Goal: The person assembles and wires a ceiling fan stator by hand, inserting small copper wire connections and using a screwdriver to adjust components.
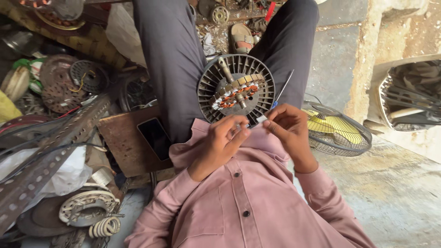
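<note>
Just beyond both hands (252, 131) — fan motor (235, 89).

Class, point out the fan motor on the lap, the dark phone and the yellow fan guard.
fan motor (235, 89), head view, central copper windings
phone (155, 138), head view, dark screen
fan guard (337, 130), head view, wire grille

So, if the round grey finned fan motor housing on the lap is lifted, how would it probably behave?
The round grey finned fan motor housing looks like cast metal packed with copper windings, so it is probably stiff and heavy for its size. Being round and resting on the legs, it might roll or slide off. The thin fins may give a fair grip, while the windings could be damaged if pressed.
</note>
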